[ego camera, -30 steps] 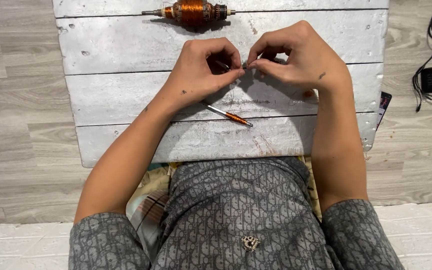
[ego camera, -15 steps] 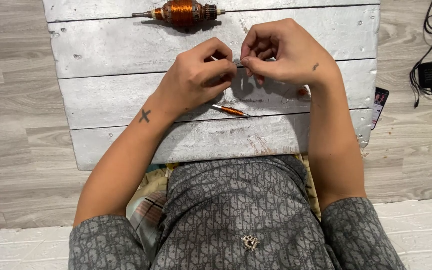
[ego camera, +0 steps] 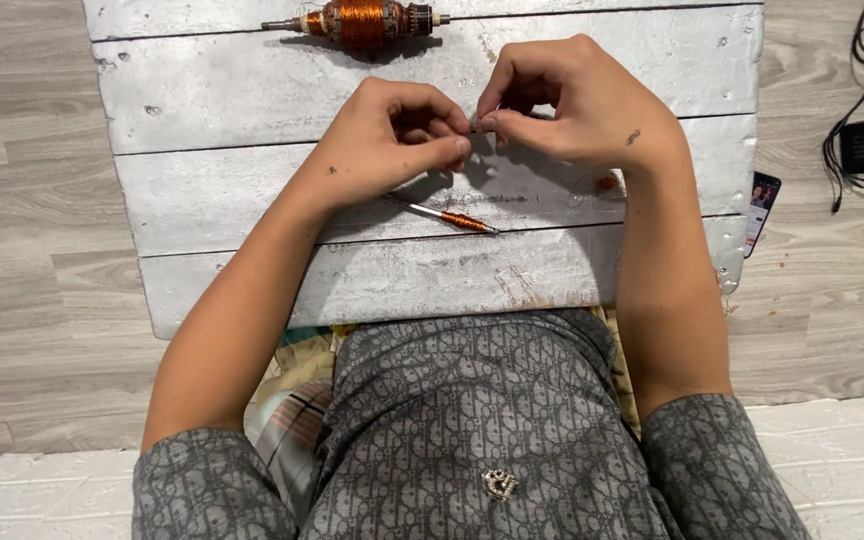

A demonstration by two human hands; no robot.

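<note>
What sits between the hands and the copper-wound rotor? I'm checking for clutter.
Only bare white board separates the left hand and right hand from the rotor, in the head view.

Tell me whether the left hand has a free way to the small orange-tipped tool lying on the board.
Probably yes. The left hand is just above the orange-tipped tool, with nothing between them, but its fingertips are pinched with the right hand on something too small to tell.
</note>
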